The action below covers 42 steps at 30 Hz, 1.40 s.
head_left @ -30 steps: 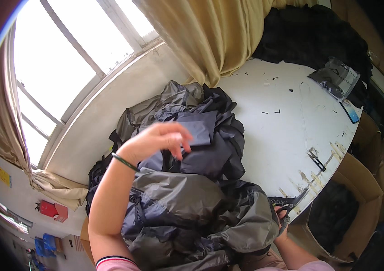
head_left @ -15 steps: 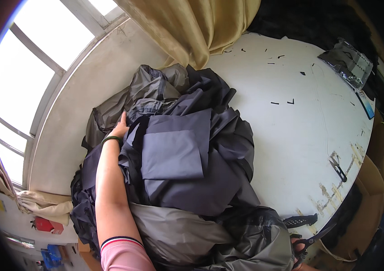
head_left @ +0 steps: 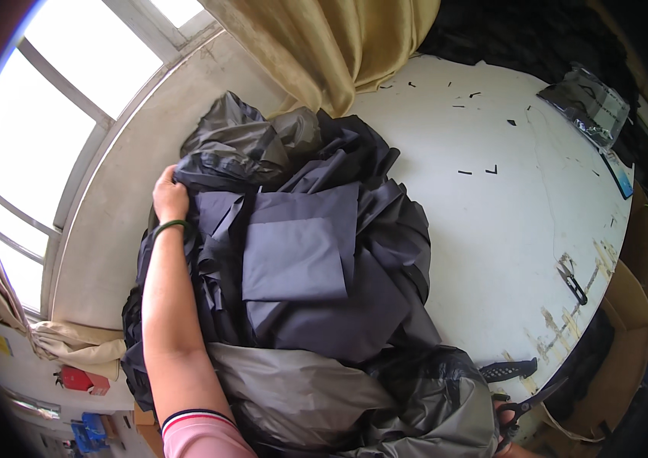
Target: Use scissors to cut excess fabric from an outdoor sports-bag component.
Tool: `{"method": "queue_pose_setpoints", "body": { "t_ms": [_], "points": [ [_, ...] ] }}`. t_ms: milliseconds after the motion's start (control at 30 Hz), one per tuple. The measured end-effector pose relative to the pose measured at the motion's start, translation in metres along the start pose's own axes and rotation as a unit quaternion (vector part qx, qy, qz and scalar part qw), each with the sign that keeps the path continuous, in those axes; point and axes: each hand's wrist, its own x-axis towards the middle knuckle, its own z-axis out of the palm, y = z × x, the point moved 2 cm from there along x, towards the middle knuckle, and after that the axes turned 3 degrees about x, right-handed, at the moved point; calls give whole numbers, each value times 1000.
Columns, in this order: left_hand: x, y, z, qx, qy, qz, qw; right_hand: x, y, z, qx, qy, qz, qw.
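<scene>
A heap of dark navy and black fabric pieces (head_left: 301, 252) lies on the left part of a white table (head_left: 507, 229). My left hand (head_left: 169, 197), with a green bangle at the wrist, is closed on the edge of a black piece at the heap's far left. At the lower right edge only the fingers of my right hand (head_left: 504, 421) show. They sit in the handles of dark scissors (head_left: 531, 398), whose blades point up and right over the table's edge.
A grey plastic bag (head_left: 293, 393) sits at the near side of the heap. A black handled tool (head_left: 508, 370), a small clipper (head_left: 572, 281) and a clear packet (head_left: 587, 103) lie on the table. A cardboard box (head_left: 623, 359) stands right, with a curtain (head_left: 331, 53) and window (head_left: 49, 99) behind.
My left hand went from above the heap's middle to its far left edge and closed on the black cloth. The scissors stayed low at the right.
</scene>
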Motion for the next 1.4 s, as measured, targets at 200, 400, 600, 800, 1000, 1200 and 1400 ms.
{"method": "queue_pose_setpoints", "body": {
  "t_ms": [200, 400, 600, 800, 1000, 1200, 1400],
  "points": [
    [94, -8, -168, -62, 149, 7, 987, -14, -2, -11, -24, -22, -10, 999],
    [88, 65, -376, -87, 102, 128, 983, -27, -10, -8, -44, -71, -11, 996],
    [-38, 152, -461, -199, 59, 63, 976, -50, -27, -1, -63, -104, -32, 992],
    [-180, 243, -362, 119, -621, 206, 747, -37, -21, 2, -144, -90, -87, 982],
    [-96, 261, -210, -120, -509, 168, 836, -39, -29, -4, -155, -65, -127, 978],
    [-28, 218, 24, 13, -336, 237, 911, -19, -34, -13, -185, -28, -141, 972],
    [-29, 175, 165, 65, -338, 227, 911, -14, -29, -22, -215, 35, -137, 966]
  ]
}}
